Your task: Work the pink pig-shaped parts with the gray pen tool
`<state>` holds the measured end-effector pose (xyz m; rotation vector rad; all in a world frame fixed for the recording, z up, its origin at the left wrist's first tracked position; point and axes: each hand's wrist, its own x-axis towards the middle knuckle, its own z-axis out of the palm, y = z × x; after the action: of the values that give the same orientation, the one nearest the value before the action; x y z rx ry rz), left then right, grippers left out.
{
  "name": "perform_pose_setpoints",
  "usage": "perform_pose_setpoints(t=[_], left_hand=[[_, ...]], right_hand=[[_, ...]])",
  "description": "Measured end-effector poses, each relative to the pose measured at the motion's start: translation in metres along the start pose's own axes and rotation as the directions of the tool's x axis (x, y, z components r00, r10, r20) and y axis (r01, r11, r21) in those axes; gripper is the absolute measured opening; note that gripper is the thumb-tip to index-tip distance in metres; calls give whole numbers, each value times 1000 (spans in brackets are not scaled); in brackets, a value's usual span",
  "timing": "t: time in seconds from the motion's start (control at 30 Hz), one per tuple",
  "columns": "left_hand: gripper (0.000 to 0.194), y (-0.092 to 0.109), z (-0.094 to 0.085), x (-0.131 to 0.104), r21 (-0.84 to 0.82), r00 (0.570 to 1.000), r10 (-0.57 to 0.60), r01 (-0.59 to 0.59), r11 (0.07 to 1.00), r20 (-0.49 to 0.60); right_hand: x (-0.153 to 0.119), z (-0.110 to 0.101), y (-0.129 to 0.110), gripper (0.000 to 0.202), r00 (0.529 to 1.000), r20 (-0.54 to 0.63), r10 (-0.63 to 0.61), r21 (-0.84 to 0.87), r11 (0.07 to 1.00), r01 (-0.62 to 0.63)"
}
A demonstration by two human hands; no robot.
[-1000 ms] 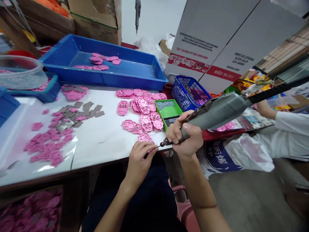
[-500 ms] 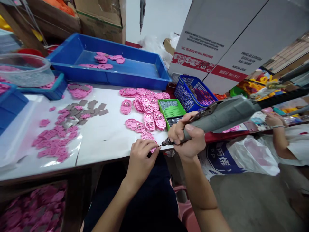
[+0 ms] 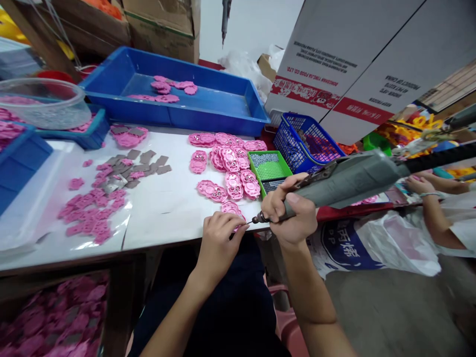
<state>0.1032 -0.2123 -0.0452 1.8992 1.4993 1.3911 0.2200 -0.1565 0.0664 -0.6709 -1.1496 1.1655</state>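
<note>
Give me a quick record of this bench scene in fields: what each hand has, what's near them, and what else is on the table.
left hand: pinches a pink plastic piece at the table's front edge
right hand: grips a grey electric screwdriver, tip at the held piece
beside hands: pile of pink assembled pieces; green compartment tray with small metal parts
further left: loose pink parts and grey plates
behind: large blue tray holding a few pink pieces
right: blue mesh basket; another person's hand

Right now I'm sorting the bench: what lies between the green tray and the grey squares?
In the head view, pink plastic pieces lie clustered between the green tray and the grey squares.
</note>
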Motion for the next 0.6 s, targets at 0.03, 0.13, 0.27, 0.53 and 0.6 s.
perform_pose_setpoints(t=[0.03,0.13,0.27,0.53,0.6], left_hand=[[8,-1,0,0,4,1000,4,-4,1000,3],[6,-3,-1,1,13,1000,18,-18,1000,11],[6,-4,0,3,22,999,28,-28,999,40],[3,-3,-7,3,98,996,4,-13,995,90],[2,-8,-12,0,132,995,-11,-3,991,104]], right_hand=[[0,0,0,12,1000,-1,-1,6,1000,1],[0,0,1,10,1000,-6,1,22,1000,-1],[0,1,2,11,1000,-8,-3,27,1000,4],[2,1,5,13,999,-32,-14,-7,1000,13],[1,0,5,12,999,-34,-25,-5,1000,25]])
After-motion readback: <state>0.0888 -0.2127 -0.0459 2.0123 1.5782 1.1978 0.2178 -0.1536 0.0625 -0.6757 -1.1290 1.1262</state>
